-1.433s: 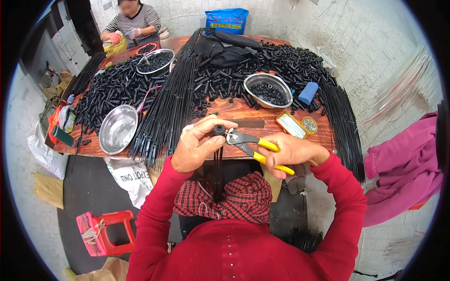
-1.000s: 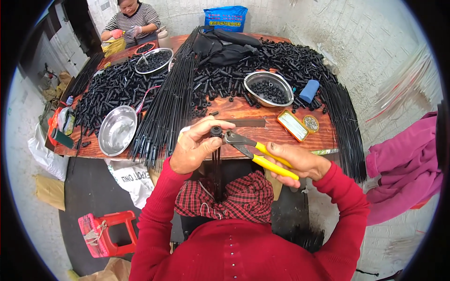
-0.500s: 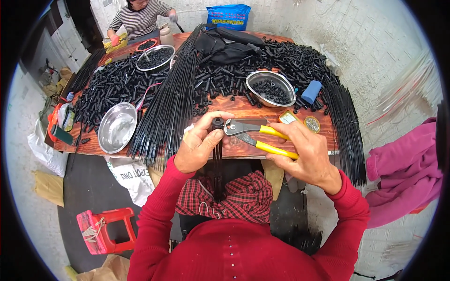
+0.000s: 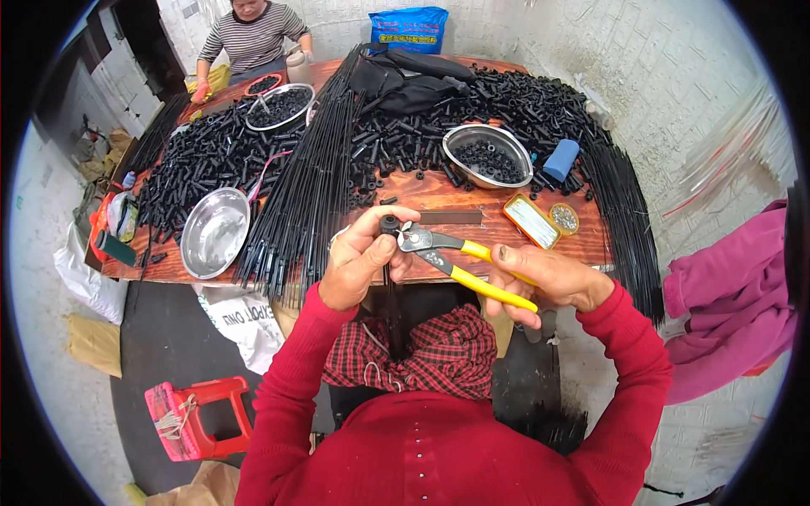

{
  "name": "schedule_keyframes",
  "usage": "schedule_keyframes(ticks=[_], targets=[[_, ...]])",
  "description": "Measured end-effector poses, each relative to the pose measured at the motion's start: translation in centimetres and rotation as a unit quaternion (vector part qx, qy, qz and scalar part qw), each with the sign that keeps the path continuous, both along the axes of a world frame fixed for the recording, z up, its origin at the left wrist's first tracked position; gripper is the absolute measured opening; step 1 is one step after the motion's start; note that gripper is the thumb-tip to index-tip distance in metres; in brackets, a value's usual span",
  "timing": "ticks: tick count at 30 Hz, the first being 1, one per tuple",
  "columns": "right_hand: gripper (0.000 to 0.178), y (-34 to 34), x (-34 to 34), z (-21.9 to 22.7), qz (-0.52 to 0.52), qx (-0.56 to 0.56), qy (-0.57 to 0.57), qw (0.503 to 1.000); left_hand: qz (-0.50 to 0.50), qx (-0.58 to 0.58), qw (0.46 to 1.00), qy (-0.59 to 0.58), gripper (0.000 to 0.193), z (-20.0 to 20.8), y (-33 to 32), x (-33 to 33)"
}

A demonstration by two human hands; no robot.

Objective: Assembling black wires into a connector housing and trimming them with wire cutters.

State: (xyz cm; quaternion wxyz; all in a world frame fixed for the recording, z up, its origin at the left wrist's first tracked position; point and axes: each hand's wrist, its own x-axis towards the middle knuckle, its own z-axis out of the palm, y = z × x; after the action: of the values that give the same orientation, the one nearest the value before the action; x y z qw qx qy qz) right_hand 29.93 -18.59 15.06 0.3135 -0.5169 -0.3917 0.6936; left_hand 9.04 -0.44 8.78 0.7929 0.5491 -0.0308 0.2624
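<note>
Above my lap, my left hand [image 4: 358, 260] grips a slim black rod [image 4: 393, 325] just under its round black cap [image 4: 389, 224]. The rod hangs down toward the checked cloth on my lap. My right hand [image 4: 548, 282] is closed on the yellow handles of a pair of pincers [image 4: 496, 290]. The handles are spread, with the fingers below the lower one. The jaws touch or nearly touch the side of the cap. A small shiny bit shows at their tip; whether they grip it I cannot tell.
Black tubular parts [image 4: 413, 135] heap across the wooden table [image 4: 439, 190], with bundled black rods [image 4: 308, 169]. A steel bowl of small parts [image 4: 487, 179], a steel basin [image 4: 216, 232], a yellow-rimmed box [image 4: 531, 221] and a small round dish [image 4: 564, 218] stand near. A co-worker [image 4: 253, 38] sits opposite.
My right hand has shifted lower on the pincers, and the handles are spread wider. The yellow-rimmed box is more fully in view. My left hand stays on the rod.
</note>
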Motion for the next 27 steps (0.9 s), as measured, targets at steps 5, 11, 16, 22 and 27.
schedule_keyframes(ticks=[5,11,16,22,27], targets=[[0.051,0.2,-1.8,2.1,-0.049,0.142,-0.322,0.935,0.062,0.038,0.997,0.006,0.04,-0.2,-0.1,-0.2],[0.063,-0.1,-3.1,2.3,-0.074,0.413,-0.61,0.672,0.107,0.038,0.993,0.037,0.042,0.1,-0.7,0.1],[0.057,-0.6,-3.5,1.8,-0.071,0.431,-0.614,0.658,0.132,0.043,0.99,0.034,0.036,-0.1,-0.6,0.2],[0.065,0.1,-1.9,1.1,-0.041,-0.078,0.132,0.987,0.103,0.073,0.991,0.042,0.038,0.6,-0.9,-0.7],[0.078,0.0,-2.1,-0.7,-0.022,-0.022,0.155,0.987,0.037,0.052,0.997,0.03,0.041,0.8,-0.9,-0.3]])
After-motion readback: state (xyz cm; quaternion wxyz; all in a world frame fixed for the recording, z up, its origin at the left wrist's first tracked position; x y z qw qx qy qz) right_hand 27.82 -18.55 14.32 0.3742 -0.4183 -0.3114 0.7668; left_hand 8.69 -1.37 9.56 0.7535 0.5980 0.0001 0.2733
